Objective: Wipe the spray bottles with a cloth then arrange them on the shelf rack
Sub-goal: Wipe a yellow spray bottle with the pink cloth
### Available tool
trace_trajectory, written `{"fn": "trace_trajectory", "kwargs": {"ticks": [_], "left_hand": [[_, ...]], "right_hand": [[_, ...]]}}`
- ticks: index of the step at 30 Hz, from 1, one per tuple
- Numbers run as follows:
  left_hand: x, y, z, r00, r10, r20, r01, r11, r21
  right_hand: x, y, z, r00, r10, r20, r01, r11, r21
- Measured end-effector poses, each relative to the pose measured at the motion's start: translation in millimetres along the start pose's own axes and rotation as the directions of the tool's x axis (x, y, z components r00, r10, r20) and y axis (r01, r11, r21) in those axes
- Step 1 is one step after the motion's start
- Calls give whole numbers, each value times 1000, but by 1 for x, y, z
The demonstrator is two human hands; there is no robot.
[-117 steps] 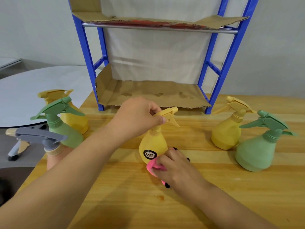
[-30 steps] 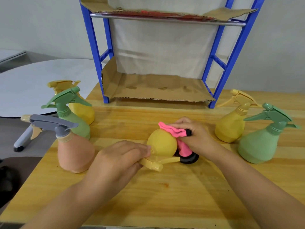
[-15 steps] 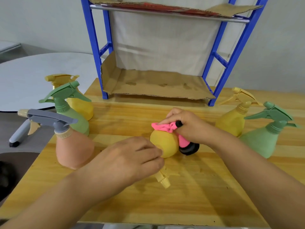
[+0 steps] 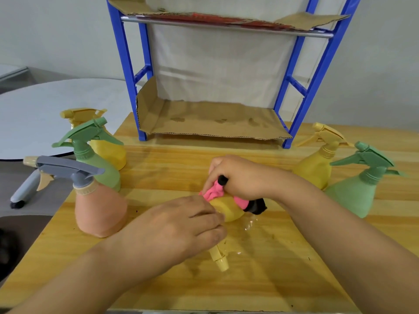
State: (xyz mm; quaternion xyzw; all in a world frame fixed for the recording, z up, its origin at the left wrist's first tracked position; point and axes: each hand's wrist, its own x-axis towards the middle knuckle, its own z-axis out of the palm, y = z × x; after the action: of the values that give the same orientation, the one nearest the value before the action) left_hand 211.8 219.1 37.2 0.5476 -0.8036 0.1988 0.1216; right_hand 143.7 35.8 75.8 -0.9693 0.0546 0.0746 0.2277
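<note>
A single wide-angle camera, worn on the head, is looking forward and down across the wooden surface (image 4: 272, 286) from close range. It is facing the blue shelf rack (image 4: 128, 71) at the far edge, with the left hand (image 4: 181, 225) and right hand (image 4: 240, 177) showing close beneath the lens.

No text, label or number can be read anywhere.
</note>
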Motion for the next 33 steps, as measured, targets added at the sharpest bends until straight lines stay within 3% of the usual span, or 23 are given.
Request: {"fn": "trace_trajectory", "kwargs": {"ticks": [6, 12, 18, 21, 29, 33], "left_hand": [[-9, 0, 2, 999, -41, -2, 41, 999, -16], [-21, -4, 12, 965, -243, -96, 231, 966, -118], [-8, -5, 11, 852, -490, -184, 449, 865, -225], [12, -10, 2, 803, -577, -146, 553, 815, -174], [78, -35, -10, 572, -819, -38, 805, 569, -169], [97, -47, -7, 573, -819, -23, 815, 573, -84]], "right_hand": [[2, 33, -1, 953, 293, -73, -244, 891, 384], [-18, 50, 34, 879, 408, -246, -131, 704, 698], [-39, 43, 60, 821, 439, -364, -4, 642, 767], [-49, 38, 63, 832, 457, -315, 19, 544, 839], [-58, 37, 65, 736, 553, -390, 43, 537, 843], [-60, 35, 65, 733, 532, -424, 61, 570, 819]]}}
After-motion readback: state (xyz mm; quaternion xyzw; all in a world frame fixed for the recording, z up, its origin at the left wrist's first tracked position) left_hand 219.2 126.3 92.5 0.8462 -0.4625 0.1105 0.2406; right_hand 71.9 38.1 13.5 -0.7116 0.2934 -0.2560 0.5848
